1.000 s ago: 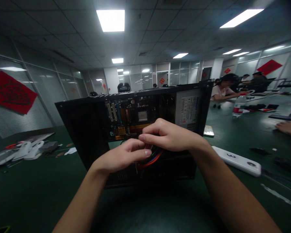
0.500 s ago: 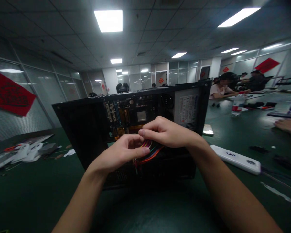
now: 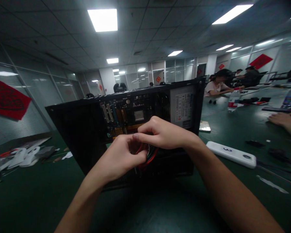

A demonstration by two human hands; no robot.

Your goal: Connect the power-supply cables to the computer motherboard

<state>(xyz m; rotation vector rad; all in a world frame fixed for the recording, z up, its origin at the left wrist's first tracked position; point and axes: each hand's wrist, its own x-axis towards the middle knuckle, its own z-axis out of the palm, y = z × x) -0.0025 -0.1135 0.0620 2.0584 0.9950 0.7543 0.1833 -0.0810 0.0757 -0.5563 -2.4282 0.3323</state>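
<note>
An open black computer case (image 3: 75,129) stands upright on the table before me, its inside facing me. Inside it show a motherboard (image 3: 139,115) and, at the upper right, a power supply with a white label (image 3: 183,106). In front of the case, a bundle of coloured cables (image 3: 151,156) runs between my hands. My left hand (image 3: 124,155) curls its fingers and thumb round the bundle. Close against it, my right hand (image 3: 160,132) is bent over the same cables, thumb and fingers pinched. The cable ends are hidden behind my fingers.
Right of the case lie a white power bank marked 3 (image 3: 231,154) and a phone-like slab (image 3: 204,126). A water bottle (image 3: 233,99) stands farther off. Another person's hand (image 3: 281,119) rests at the right. Papers and scraps (image 3: 26,155) lie on the left.
My view has turned slightly to the right. My left fingers have curled further round the cables, and both hands have drawn closer together, covering more of the bundle.
</note>
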